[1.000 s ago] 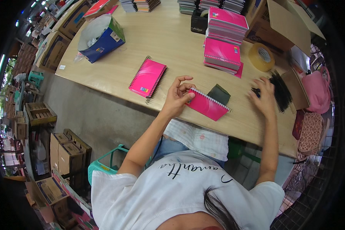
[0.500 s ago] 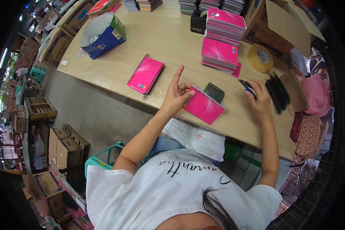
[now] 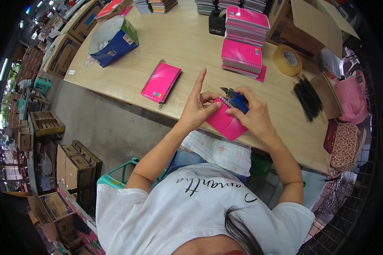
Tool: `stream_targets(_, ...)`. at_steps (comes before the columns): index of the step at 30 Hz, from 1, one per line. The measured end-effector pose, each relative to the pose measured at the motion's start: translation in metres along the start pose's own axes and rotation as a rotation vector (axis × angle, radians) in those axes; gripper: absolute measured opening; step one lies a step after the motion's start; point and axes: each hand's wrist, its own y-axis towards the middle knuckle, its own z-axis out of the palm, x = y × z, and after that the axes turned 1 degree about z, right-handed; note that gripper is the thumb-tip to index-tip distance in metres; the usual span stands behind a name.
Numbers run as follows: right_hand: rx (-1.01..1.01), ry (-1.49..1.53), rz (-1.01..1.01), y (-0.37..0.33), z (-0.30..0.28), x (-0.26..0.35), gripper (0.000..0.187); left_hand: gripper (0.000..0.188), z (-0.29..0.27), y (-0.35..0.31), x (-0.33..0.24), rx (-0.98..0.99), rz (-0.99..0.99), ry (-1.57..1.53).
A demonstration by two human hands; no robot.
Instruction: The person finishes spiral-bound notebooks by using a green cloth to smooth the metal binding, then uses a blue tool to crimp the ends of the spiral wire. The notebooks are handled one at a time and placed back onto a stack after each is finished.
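Observation:
Between thumb and fingers, my left hand (image 3: pixel 198 106) grips the upper left corner of a pink spiral notebook (image 3: pixel 226 126); its index finger points away. My right hand (image 3: pixel 256 114) is closed around blue-handled pliers (image 3: pixel 239 101). Their dark jaws lie over the wire-bound top edge, near my left fingertips. Whether the jaws bite on the wire cannot be made out. Left of my hands, more pink spiral notebooks (image 3: pixel 161 81) lie in a small pile on the table (image 3: pixel 127 87). Black wire coils (image 3: pixel 307 98) lie right of my right hand.
Pink notebook stacks (image 3: pixel 241 53) rise at the far side, with a tape roll (image 3: pixel 288 60) and an open carton (image 3: pixel 304 27) beside them. A blue bag (image 3: pixel 115 46) stands far left. A pink pouch (image 3: pixel 350 100) and patterned pouch (image 3: pixel 342 144) sit at the right edge.
My right hand has moved left with the pliers, from beside the coils to the notebook's bound edge. The dark green object behind the notebook is now covered. My left hand has barely moved.

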Motion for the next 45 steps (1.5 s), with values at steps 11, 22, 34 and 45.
stream_targets(11,-0.129,-0.919,-0.73,0.018,-0.045,0.014,0.031,0.101,0.002,-0.001,-0.008,-0.033,-0.036,0.054)
stream_targets(22,0.405,-0.29,0.144,0.016,-0.038,0.017,0.051,0.07,0.006,-0.014,0.0,-0.169,0.077,0.256)
stream_targets(34,-0.06,-0.648,0.208,-0.035,-0.052,-0.097,0.056,0.012,-0.148,0.089,-0.061,0.302,0.307,1.454)
stream_targets(45,-0.221,-0.829,0.039,-0.04,-0.033,-0.118,0.058,0.014,-0.154,0.095,0.002,0.197,0.447,1.317)
